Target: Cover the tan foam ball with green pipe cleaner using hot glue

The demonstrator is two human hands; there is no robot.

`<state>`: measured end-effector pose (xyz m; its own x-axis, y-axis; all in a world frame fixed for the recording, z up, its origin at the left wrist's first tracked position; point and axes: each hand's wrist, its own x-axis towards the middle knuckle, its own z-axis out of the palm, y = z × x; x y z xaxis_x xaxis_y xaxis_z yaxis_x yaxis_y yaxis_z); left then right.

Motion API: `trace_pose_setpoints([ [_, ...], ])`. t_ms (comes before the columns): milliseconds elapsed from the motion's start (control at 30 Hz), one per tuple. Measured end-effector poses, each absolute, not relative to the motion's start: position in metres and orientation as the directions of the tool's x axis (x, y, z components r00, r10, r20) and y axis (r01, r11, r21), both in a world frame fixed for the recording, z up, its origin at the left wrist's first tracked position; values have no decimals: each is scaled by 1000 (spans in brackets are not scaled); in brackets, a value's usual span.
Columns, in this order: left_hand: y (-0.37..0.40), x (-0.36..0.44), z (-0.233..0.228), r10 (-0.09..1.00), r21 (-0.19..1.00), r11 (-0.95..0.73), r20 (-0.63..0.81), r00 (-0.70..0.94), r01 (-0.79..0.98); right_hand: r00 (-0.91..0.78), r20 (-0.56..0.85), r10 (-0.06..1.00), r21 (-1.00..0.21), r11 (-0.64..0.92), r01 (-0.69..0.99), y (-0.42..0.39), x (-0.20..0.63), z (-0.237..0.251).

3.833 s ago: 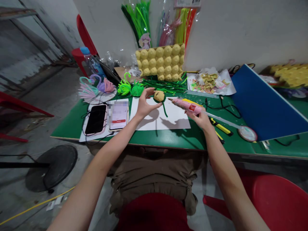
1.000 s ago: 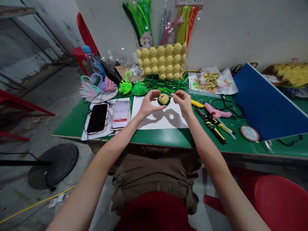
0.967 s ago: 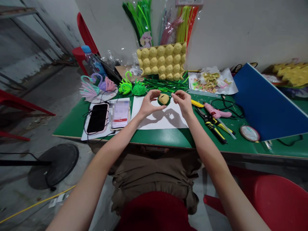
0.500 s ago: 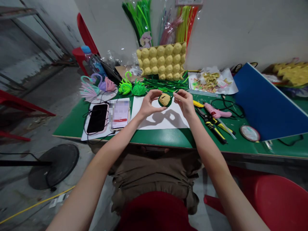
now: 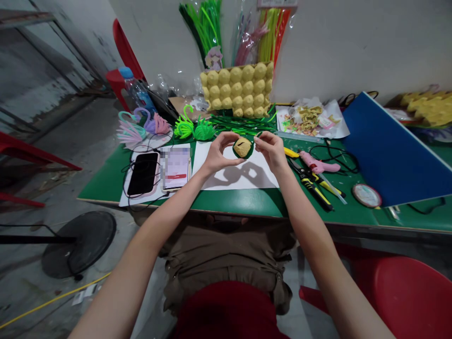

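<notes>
Between the thumb and fingers of my left hand (image 5: 221, 153) is a small yellow egg-carton cup (image 5: 242, 148) with a dark green fuzzy rim and a dark slit on its face. My right hand (image 5: 270, 149) is pinched just to the right of it, at what looks like the end of a green pipe cleaner (image 5: 259, 134); the fingers hide most of it. Both hands are raised over a white paper sheet (image 5: 243, 181), where their shadows fall. Dark green pipe cleaners (image 5: 243, 125) lie loose behind the hands.
A yellow egg tray (image 5: 237, 89) leans at the back. Green yarn-like swans (image 5: 194, 127), a phone (image 5: 143, 174) and a lit tablet (image 5: 175, 168) are on the left. At right lie a pink glue gun (image 5: 319, 165), pliers (image 5: 314, 188), tape (image 5: 366, 195) and a blue board (image 5: 399, 150).
The yellow cup has shifted very slightly right and down in my left hand. My right hand keeps its pinch almost in the same place.
</notes>
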<state>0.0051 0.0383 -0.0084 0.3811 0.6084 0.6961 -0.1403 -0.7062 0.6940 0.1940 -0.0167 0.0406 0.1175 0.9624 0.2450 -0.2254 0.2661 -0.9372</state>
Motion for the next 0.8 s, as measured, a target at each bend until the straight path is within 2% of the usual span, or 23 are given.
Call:
trace_pose_setpoints([
  [267,36,5,-7,625,712,-691,675,391,-126,101,248,964,-940,264,-214,-19,196,41],
  [633,31,5,-1,599,725,-662,664,447,-190,37,210,977,-939,212,-271,-22,197,43],
  [800,29,4,0,599,738,-643,652,464,-206,10,215,977,-946,211,-245,-22,200,41],
])
